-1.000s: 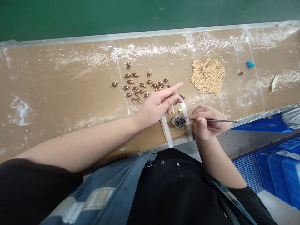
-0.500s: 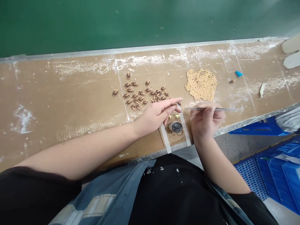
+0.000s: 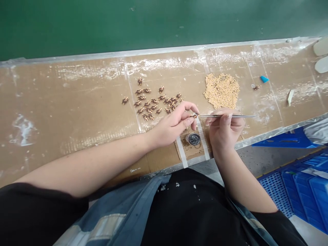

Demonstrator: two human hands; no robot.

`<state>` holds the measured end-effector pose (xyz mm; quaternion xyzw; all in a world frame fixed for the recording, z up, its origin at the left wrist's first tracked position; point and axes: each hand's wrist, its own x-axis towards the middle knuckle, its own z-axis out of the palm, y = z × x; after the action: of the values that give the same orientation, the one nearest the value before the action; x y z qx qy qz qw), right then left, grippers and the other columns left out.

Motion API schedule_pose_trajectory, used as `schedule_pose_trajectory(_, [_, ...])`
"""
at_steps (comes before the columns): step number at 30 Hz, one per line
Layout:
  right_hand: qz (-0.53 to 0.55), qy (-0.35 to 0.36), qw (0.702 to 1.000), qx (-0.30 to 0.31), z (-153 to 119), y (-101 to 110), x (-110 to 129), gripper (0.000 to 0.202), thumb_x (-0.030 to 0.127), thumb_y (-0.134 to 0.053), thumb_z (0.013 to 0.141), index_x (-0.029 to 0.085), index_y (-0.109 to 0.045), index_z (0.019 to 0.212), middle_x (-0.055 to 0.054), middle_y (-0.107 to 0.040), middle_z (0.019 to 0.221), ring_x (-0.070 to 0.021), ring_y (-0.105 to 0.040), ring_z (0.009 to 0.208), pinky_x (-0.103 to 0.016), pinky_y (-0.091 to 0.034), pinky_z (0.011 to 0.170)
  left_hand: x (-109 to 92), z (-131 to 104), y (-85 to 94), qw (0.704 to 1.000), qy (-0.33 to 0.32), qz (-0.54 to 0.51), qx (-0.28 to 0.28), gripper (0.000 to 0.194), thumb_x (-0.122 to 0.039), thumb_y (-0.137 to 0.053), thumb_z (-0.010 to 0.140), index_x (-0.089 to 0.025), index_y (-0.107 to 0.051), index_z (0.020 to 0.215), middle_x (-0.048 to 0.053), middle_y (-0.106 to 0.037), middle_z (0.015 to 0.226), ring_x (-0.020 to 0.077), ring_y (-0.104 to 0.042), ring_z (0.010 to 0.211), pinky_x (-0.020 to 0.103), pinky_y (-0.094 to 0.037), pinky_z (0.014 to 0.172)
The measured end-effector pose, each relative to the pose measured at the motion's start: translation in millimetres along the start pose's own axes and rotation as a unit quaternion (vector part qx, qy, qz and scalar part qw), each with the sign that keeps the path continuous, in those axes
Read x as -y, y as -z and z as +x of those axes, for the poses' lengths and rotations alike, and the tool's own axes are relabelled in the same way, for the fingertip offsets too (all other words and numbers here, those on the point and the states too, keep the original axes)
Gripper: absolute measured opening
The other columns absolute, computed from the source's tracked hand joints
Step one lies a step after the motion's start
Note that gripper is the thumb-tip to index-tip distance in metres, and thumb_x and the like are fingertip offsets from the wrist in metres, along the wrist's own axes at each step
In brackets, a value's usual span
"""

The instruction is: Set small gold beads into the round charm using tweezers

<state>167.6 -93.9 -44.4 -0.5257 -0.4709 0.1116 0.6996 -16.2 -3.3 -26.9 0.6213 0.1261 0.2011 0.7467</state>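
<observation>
Between thumb and fingers, my left hand [image 3: 176,123] pinches a small brown-and-gold piece [image 3: 195,116]. My right hand [image 3: 226,127] is closed on metal tweezers [image 3: 238,116], held nearly level, with their tips pointing left and touching or almost touching that piece. Just below my left fingers stands a small round pot [image 3: 194,138] with dark, shiny contents. Several similar brown-and-gold pieces [image 3: 148,104] lie left of and beyond my left hand. Past my right hand is a flat heap of tiny gold-coloured beads [image 3: 221,90].
The cardboard-covered bench [image 3: 89,102] meets a green panel [image 3: 164,25] at the back. To the right lie a blue piece [image 3: 264,79], a lone brown piece [image 3: 256,87] and a whitish strip [image 3: 290,97]. Blue crates [image 3: 299,191] stand below the bench edge.
The tweezers have moved left, bringing their tips to the piece in my left hand. My left fingers have curled, showing the piece more clearly.
</observation>
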Motion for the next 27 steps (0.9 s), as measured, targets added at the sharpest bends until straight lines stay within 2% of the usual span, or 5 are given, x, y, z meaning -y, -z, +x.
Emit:
schedule_pose_trajectory(4, [-0.013,-0.006,1.0,0.005,0.1,1.3,-1.2,0.039,0.059,-0.07,0.105,0.027,-0.075,0.082,0.002,-0.063,0.063,-0.0135,-0.058,0.05,-0.031,-0.047,0.048,-0.3,0.2,-0.4,1.0,-0.009,-0.007,0.007,0.014,-0.029,-0.049,0.113,-0.024,-0.046,0.126,0.002,-0.068,0.092,0.0141,-0.064,0.084,0.032,-0.05,0.079])
schedule_pose_trajectory(11, [-0.003,-0.007,1.0,0.017,-0.5,1.9,-0.6,0.034,0.054,-0.069,0.107,0.028,-0.079,0.086,0.002,-0.063,0.064,-0.0135,-0.057,0.05,-0.032,-0.046,0.048,-0.9,0.0,-0.8,1.0,-0.01,-0.004,0.009,0.013,-0.031,-0.05,0.113,-0.025,-0.047,0.124,0.002,-0.067,0.092,0.0142,-0.063,0.082,0.032,-0.051,0.077])
schedule_pose_trajectory(19, [-0.002,-0.016,1.0,0.006,-0.4,1.2,-1.6,0.035,0.058,-0.074,0.103,0.028,-0.076,0.086,0.004,-0.065,0.063,-0.012,-0.057,0.048,-0.029,-0.047,0.047,1.3,0.0,0.1,1.0,-0.004,0.003,0.005,0.011,-0.031,-0.05,0.113,-0.025,-0.047,0.122,0.002,-0.069,0.094,0.013,-0.061,0.08,0.031,-0.048,0.075])
schedule_pose_trajectory(27, [0.002,-0.015,1.0,0.023,1.0,1.2,0.9,0.035,0.054,-0.072,0.105,0.026,-0.075,0.084,0.004,-0.064,0.064,-0.0105,-0.058,0.049,-0.027,-0.048,0.048,0.6,-0.6,0.1,1.0,-0.001,0.005,0.0,0.011,-0.032,-0.048,0.113,-0.024,-0.047,0.121,0.002,-0.069,0.094,0.0137,-0.064,0.086,0.031,-0.048,0.078])
